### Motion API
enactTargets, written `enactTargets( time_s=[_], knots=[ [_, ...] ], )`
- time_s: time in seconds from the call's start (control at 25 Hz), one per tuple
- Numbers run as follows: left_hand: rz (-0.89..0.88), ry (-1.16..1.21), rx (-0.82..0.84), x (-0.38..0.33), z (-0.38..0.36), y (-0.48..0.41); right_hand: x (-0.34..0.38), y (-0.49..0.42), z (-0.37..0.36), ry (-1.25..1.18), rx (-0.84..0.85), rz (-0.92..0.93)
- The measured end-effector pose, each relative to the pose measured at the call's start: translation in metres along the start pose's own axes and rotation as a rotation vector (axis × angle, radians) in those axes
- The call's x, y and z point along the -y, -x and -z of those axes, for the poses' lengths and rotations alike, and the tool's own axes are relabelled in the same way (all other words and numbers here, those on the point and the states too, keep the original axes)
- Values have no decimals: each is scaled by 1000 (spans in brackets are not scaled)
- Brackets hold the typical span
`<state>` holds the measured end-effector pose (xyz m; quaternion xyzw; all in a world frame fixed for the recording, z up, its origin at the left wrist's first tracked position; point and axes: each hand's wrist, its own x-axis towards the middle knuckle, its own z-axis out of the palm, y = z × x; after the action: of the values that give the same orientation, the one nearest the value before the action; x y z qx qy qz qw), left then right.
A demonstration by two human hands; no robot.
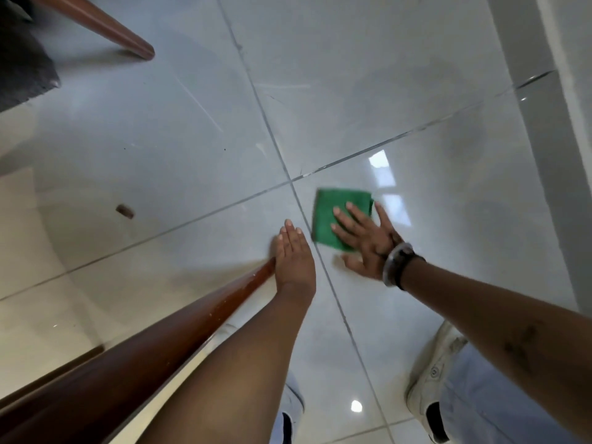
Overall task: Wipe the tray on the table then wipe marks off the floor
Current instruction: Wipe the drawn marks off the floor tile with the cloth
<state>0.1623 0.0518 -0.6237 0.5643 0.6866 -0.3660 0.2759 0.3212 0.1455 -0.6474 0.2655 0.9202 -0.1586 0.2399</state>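
Note:
A folded green cloth [330,216] lies flat on the glossy grey tiled floor [192,149], just right of where the grout lines cross. My right hand [365,241] presses down on the cloth with fingers spread; a watch sits on that wrist. My left hand [293,254] rests flat on the floor with fingers together, beside the foot of a brown wooden table leg [179,325]. Faint pale streaks [198,104] mark the tiles farther out. The tray is out of view.
A second wooden leg [128,43] stands at the top left beside a dark grey rug [22,68]. A small brown scrap [125,211] lies on the floor to the left. My white shoe [432,376] is at the bottom right, a wall base [544,123] on the right.

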Motion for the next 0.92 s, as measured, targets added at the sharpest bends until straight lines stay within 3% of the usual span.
enactTargets(
  time_s=[0.08,0.12,0.2,0.28,0.32,0.36,0.48,0.52,0.56,0.68,0.76,0.84,0.92],
  knots=[
    [-8,-1,37,1,3,0,-14,65,-19,17,19,73],
    [-4,-1,64,1,4,0,-28,85,-25,9,-20,-18],
    [4,3,98,0,5,1,-46,80,-26,-76,-24,-427],
    [6,26,90,-1,5,2,-34,32,-11,-316,-58,-877],
    [11,40,87,-2,5,3,-16,12,-3,-403,-56,-947],
    [14,48,90,-1,5,5,5,2,-4,-394,-73,-880],
    [-12,10,116,4,8,3,60,47,-38,-158,-97,-266],
    [-34,-13,123,7,9,1,57,74,-49,-135,-108,-245],
    [-59,-37,128,11,9,0,45,91,-57,-166,-97,-325],
    [-143,-104,118,19,11,8,6,90,-60,-305,-48,-799],
    [-178,-27,92,17,16,31,1,70,-46,-404,-61,-978],
    [-175,237,98,11,32,66,1,59,-4,-812,-128,-1218],
    [-79,793,194,7,70,111,6,72,60,-1356,-222,-1409]
  ],
)
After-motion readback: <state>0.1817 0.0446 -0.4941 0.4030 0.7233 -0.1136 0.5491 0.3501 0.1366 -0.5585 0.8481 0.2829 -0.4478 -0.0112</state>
